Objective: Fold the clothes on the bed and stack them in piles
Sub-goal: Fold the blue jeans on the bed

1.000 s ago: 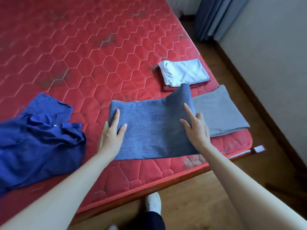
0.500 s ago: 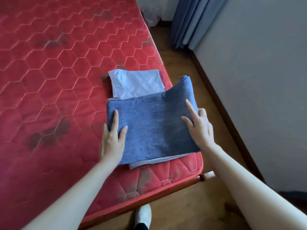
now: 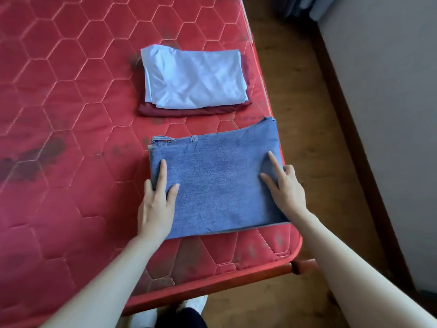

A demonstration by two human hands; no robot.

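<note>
A folded pair of blue jeans (image 3: 217,181) lies near the bed's right front corner, on top of a grey folded garment (image 3: 272,226) of which only a thin edge shows. My left hand (image 3: 157,200) rests on the jeans' left edge, fingers straight. On the right edge my right hand (image 3: 286,188) lies flat with its fingers spread. Behind them sits a second pile: a pale blue folded garment (image 3: 194,76) on a dark red one (image 3: 196,111).
The red quilted mattress (image 3: 71,114) stretches away to the left and back. Its right edge (image 3: 267,95) drops to a wooden floor (image 3: 307,114) with a grey wall (image 3: 390,91) close by. My white shoes (image 3: 194,304) show below the bed frame.
Both hands have carried the folded jeans to the right and set them on the grey folded garment. The view swung right, and the crumpled dark blue shirt has left the frame.
</note>
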